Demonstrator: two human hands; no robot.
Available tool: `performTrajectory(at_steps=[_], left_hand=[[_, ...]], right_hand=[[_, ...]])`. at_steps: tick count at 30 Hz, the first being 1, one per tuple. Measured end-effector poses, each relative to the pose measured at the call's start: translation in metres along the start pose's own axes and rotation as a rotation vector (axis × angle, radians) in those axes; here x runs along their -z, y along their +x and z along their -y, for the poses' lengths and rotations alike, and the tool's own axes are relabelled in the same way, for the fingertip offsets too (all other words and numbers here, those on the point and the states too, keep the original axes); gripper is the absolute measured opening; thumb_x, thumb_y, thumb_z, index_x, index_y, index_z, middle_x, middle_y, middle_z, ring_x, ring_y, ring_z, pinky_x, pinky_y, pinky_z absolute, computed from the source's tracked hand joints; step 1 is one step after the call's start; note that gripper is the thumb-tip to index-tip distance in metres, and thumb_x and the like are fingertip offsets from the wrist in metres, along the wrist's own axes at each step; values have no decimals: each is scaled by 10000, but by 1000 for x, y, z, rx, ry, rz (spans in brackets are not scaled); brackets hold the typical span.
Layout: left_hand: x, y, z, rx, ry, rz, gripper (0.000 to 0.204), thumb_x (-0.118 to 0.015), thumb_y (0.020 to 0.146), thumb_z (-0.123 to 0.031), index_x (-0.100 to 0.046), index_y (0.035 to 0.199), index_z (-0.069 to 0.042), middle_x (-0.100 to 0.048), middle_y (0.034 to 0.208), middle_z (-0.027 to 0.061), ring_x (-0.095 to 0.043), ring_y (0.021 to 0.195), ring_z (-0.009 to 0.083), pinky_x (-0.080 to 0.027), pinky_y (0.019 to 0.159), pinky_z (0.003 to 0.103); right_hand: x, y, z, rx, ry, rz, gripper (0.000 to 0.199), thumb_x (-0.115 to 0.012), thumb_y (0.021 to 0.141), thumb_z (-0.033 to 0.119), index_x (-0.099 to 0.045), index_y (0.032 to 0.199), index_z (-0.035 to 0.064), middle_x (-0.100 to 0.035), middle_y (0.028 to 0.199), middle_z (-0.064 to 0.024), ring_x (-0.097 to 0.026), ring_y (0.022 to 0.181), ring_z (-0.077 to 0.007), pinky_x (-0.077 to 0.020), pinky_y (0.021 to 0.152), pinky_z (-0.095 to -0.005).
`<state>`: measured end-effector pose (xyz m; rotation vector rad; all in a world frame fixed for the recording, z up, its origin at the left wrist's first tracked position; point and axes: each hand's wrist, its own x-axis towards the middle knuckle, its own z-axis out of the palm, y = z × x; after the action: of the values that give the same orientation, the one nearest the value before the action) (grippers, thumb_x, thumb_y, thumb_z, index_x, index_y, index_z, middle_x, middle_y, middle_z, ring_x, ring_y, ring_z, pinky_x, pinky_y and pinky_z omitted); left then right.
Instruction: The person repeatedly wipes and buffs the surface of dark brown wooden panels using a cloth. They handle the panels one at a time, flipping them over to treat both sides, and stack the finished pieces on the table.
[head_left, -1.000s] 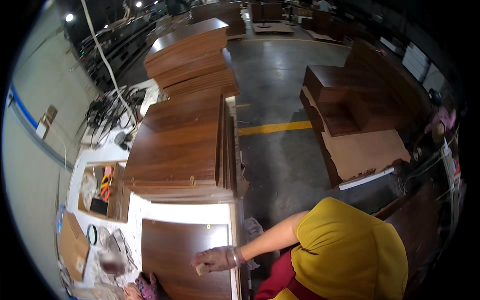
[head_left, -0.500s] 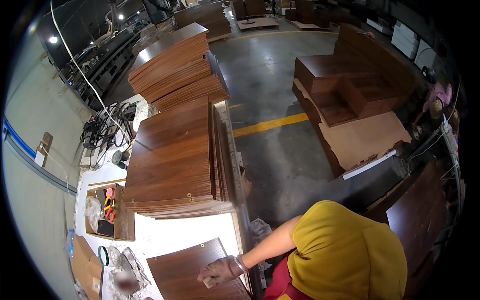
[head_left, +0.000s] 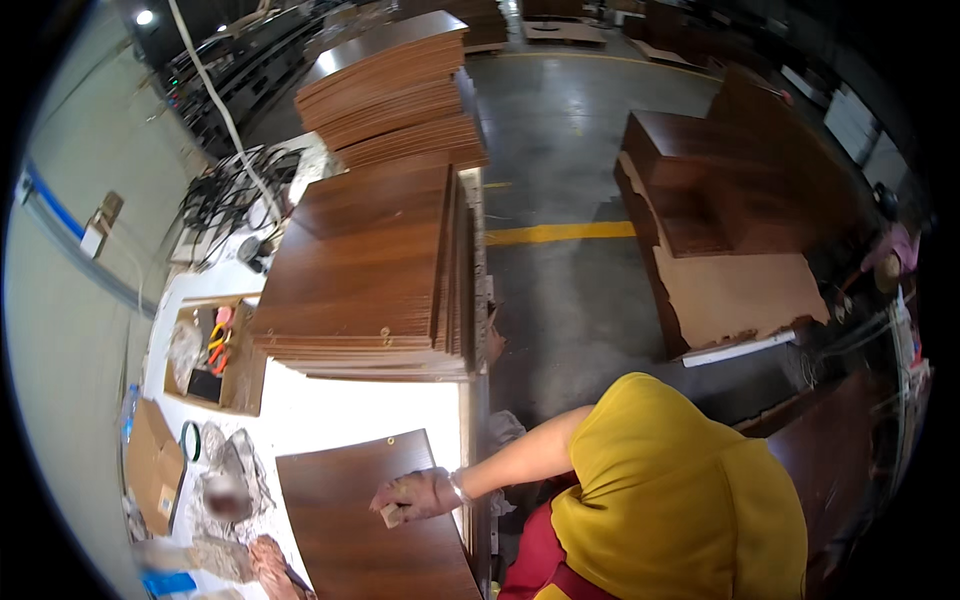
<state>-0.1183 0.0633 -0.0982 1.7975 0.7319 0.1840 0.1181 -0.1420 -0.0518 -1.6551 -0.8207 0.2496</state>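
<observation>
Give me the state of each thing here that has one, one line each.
Panel: flat on the white table, a hand on it.
Co-worker's hand: gloved, closed on a small block.
Stack: panels piled flat, a few on edge at its right.
Box: open, tools inside.
Cables: tangled.

You see a dark wood-veneer panel (head_left: 375,520), smooth with a faint sheen. Behind it, the stack of panels (head_left: 365,275) shows the same brown grained finish. Left of the panel lie crinkled clear plastic bags (head_left: 225,470) and a matt cardboard box (head_left: 150,465). The bench top (head_left: 370,408) between panel and stack looks white and smooth.
</observation>
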Motion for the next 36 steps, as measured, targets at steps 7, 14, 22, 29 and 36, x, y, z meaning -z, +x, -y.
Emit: performTrajectory(at_steps=[7,14,22,29,36], left_hand=[[41,-57,83,321,-387,-73,622,-490,896,-631,-542,1276,-142,-488,1414,81,-462,1272,304,-404,999,492],[17,-93,-170,293,-670,-101,402,-476,965,-388,-500,1293,-156,-520,1327,93,-509,1184,271,-440,970,428],[54,-21,-151,219,-386,70,340,-572,925,-198,-574,1175,32,-605,1103,108,-588,1021,216,-475,890,340],[79,-64,-172,-78,-148,-206,400,-677,878,-282,-597,1133,17,-631,1062,77,-593,953,171,-479,861,299],[116,-52,-183,-30,340,-127,428,-764,798,-151,-617,1162,19,-694,1019,113,-642,920,199,-492,865,328]], right_hand=[[8,-2,9,-101,-93,-15,381,-630,901,304,-556,1224,117,-632,1138,-98,-625,1043,-278,-490,919,-352],[19,8,44,-400,375,15,394,-595,918,199,-553,1266,18,-643,1104,-107,-627,994,-186,-505,863,-293],[27,20,-7,-16,-200,-139,317,-464,978,125,-514,1284,61,-562,1271,-87,-536,1170,-211,-436,1008,-310],[90,148,21,-301,1155,-727,169,-488,971,241,-575,1079,144,-612,1052,-23,-584,934,-157,-487,892,-379],[130,175,-55,-282,1441,-258,245,-470,939,118,-608,1135,64,-622,1153,-118,-627,1024,-232,-535,900,-398]])
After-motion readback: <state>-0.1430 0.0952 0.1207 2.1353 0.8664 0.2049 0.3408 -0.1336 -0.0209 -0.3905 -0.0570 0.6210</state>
